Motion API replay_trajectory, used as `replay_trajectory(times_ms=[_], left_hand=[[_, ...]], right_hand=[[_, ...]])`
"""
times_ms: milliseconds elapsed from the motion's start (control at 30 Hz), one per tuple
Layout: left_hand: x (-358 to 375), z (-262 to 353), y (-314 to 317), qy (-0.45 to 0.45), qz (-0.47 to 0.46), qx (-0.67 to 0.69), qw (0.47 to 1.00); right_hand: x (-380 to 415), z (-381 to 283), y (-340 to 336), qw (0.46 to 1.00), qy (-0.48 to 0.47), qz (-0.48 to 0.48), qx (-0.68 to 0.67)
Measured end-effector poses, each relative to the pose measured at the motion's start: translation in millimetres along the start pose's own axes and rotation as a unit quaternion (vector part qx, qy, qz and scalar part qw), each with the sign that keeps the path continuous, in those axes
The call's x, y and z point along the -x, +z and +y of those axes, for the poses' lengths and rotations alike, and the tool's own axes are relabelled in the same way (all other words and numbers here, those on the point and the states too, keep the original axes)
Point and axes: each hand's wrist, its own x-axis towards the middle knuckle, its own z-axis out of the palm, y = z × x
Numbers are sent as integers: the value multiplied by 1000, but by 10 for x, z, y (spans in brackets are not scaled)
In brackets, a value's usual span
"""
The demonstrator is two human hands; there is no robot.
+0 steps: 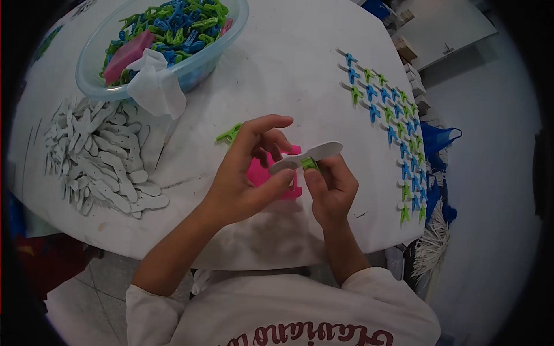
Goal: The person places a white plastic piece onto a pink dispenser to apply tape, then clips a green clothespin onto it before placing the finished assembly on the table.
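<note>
Near the table's middle, my right hand (333,190) pinches a green clip (310,164) between thumb and fingers. A flat white foot-shaped piece (323,151) sits against that clip. The piece's left end lies between the thumb and curled fingers of my left hand (245,173), whose index finger sticks out above. Beneath both hands is a bright pink plastic block or holder (259,175), partly hidden. Another green clip (229,134) lies on the table just behind my left hand.
A blue tub (86,81) of green and blue clips stands at the back left, with a pink block and white cloth on its rim. Before it lies a heap of white pieces (109,155). Rows of clips with white pieces (398,127) line the right table edge.
</note>
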Motion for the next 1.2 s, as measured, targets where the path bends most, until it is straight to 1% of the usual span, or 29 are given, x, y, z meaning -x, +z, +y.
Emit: replay_trajectory(times_ms=[67, 100, 167, 300, 367, 400, 467, 500, 567, 600, 667, 967, 1100, 1200], left_hand=[[9, 13, 10, -31, 1, 23, 999], [7, 17, 19, -32, -1, 21, 999], [5, 28, 33, -59, 13, 60, 996], [17, 19, -19, -75, 3, 22, 997], [-1, 29, -7, -70, 38, 52, 995], [-7, 47, -15, -71, 37, 50, 996], [-18, 92, -31, -105, 48, 82, 990], [-20, 88, -39, -105, 48, 81, 990], [-23, 67, -50, -105, 55, 87, 989], [-25, 70, -48, -105, 55, 86, 989], [-28, 75, -37, -115, 60, 90, 987], [-27, 62, -43, -127, 64, 83, 986], [-34, 66, -43, -135, 71, 81, 985], [-31, 53, -48, -137, 67, 86, 985]], right_hand=[[6, 38, 6, 1000, -13, -8, 11], [8, 58, 3, 1000, -13, -5, 9], [4, 88, 1, 998, -45, -18, 42], [-20, 60, 13, 997, -37, -23, 58], [-47, 75, 21, 997, -60, -33, 42], [-42, 72, 26, 997, -61, -32, 40], [-23, 60, 35, 999, -18, -21, 33], [-18, 48, 29, 999, -18, -20, 31], [-14, 19, -9, 997, 39, -39, 61], [-12, 19, -37, 997, 39, -39, 60], [-7, 26, -86, 993, 60, -86, 53], [-19, 24, -102, 990, 89, -93, 57], [-31, 33, -100, 990, 84, -95, 57], [-34, 9, -85, 987, 85, -108, 83]])
